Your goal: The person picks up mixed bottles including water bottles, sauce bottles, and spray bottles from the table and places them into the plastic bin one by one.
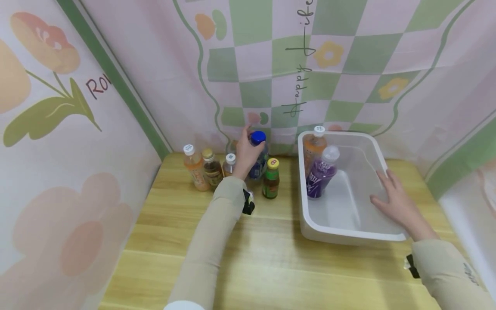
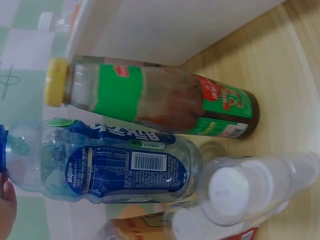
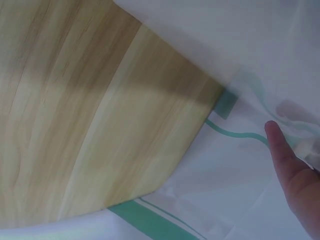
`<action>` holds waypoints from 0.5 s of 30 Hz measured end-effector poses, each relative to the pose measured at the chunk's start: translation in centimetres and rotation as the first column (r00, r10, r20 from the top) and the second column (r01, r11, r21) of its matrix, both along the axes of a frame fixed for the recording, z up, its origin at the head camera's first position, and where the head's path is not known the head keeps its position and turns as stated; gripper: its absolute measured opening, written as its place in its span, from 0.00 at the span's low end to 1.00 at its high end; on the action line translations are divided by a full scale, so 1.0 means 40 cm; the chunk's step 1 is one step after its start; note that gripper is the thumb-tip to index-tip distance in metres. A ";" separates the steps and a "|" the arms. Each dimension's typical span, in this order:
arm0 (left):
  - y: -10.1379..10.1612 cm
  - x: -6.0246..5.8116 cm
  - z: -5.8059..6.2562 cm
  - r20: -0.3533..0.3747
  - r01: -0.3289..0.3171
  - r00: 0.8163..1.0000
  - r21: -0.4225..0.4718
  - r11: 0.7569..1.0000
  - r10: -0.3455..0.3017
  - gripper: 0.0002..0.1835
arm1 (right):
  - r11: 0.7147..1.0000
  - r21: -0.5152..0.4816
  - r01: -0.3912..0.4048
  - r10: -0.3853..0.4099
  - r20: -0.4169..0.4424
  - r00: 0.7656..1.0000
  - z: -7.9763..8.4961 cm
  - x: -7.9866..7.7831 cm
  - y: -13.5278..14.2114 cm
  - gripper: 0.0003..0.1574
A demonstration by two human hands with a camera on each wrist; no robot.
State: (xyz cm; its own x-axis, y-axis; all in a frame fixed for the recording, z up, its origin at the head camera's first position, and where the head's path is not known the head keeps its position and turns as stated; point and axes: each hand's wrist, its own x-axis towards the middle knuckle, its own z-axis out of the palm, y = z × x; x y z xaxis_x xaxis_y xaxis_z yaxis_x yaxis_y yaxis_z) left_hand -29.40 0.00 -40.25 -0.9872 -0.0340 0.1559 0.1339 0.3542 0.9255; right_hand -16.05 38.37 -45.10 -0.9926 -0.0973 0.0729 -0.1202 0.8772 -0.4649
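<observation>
My left hand [image 1: 248,155] grips a clear plastic bottle with a blue label [image 2: 125,167] at its blue cap [image 1: 258,137]. That bottle stands upright on the table, and a fingertip [image 2: 7,197] meets the cap's edge in the left wrist view. Close beside it is a glass bottle with a yellow cap and green label [image 1: 271,181]. My right hand [image 1: 399,204] lies over the right rim of a white plastic bin [image 1: 348,235], its fingers spread and nothing in them. Inside the bin, along its left wall, stand a purple-labelled bottle [image 1: 320,174] and an orange drink bottle [image 1: 313,148].
Left of my left hand stand an orange drink bottle with a white cap [image 1: 197,172], a dark bottle with a gold cap [image 1: 212,172] and a white-capped bottle [image 1: 229,165]. A printed curtain [image 1: 255,64] hangs behind the wooden table [image 1: 271,267].
</observation>
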 end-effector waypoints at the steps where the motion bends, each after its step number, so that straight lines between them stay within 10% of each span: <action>1: 0.000 0.001 0.005 -0.008 0.002 1.000 0.004 1.000 -0.002 0.39 | 1.000 -0.001 0.001 -0.001 0.001 1.000 0.000 0.000 0.001 0.51; 15: 0.002 0.000 0.100 -0.079 0.038 0.996 0.071 0.997 -0.033 0.40 | 1.000 0.005 0.000 0.000 0.018 1.000 0.005 0.003 -0.004 0.51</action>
